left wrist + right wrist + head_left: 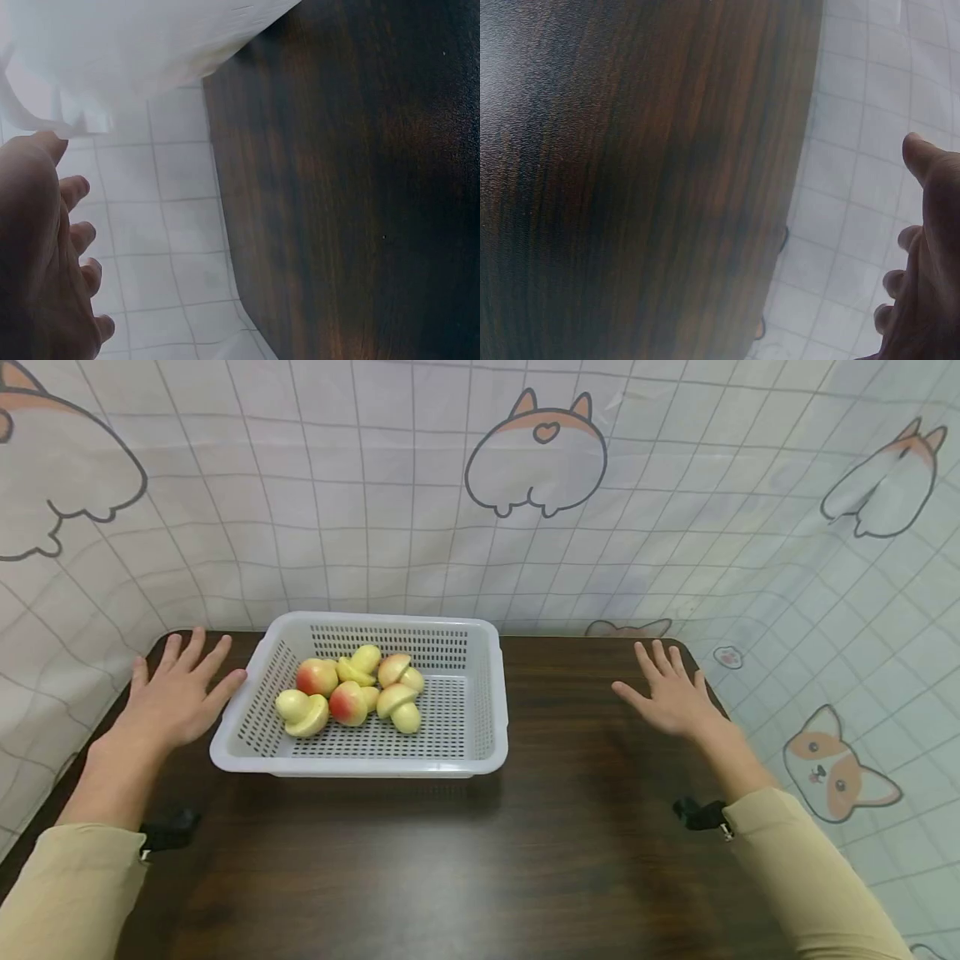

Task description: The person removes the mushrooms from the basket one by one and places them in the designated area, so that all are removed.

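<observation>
Nearest are the beige left sleeve (82, 885) and the beige right sleeve (810, 877), one at each side; by each wrist sits a small black device, the left one (171, 831) and the right one (701, 814); between them spreads the dark brown table (450, 860), with a pale shine on its front part.

Further on, the left hand (172, 697) has its fingers straight and spread, and grips nothing; its thumb is just beside the left rim of the basket, but I cannot tell if it touches; the right hand (673, 697) is likewise spread and without any object, well apart from the basket.

The white basket (375, 767) stands left of the middle, toward the far edge of the table; inside it lie six mushroom-shaped pieces (348, 703), yellow, some with red blush, gathered in its left and middle part; behind everything hangs a white checked cloth (390, 527) with cartoon dogs.
</observation>
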`<state>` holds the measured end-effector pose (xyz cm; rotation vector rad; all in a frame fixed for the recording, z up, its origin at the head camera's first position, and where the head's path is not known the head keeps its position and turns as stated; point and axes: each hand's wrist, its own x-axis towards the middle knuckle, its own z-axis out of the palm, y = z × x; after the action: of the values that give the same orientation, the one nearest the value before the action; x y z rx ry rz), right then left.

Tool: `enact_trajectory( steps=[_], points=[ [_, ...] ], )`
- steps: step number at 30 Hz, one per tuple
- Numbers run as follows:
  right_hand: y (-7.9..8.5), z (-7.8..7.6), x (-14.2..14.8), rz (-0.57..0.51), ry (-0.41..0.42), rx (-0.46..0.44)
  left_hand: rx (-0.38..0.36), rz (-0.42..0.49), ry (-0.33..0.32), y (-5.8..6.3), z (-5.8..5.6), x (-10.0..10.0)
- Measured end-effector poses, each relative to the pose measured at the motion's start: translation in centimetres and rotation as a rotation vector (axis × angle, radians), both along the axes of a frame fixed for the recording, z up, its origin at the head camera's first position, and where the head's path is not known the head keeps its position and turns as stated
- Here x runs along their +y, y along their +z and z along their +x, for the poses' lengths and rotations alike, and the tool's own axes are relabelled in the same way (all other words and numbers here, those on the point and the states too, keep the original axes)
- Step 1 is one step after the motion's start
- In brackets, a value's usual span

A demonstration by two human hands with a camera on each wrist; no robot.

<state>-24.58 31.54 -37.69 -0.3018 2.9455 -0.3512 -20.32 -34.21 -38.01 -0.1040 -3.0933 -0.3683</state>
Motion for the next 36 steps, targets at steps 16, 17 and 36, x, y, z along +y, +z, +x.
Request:
enact_trajectory(
  steps=[16, 17, 36],
  points=[
    [-0.1, -0.3, -0.1, -0.012, 0.003, 0.005, 0.009, 0.012, -0.014, 0.3, -0.5, 0.0],
    [-0.2, -0.3, -0.1, -0.013, 0.001, 0.007, 0.011, 0.012, -0.016, 0.3, -0.5, 0.1],
    [-0.4, 0.0, -1.0, -0.179, -0.009, 0.152, 0.148, 0.036, -0.107, 1.4, 3.4, 4.9]
  ],
)
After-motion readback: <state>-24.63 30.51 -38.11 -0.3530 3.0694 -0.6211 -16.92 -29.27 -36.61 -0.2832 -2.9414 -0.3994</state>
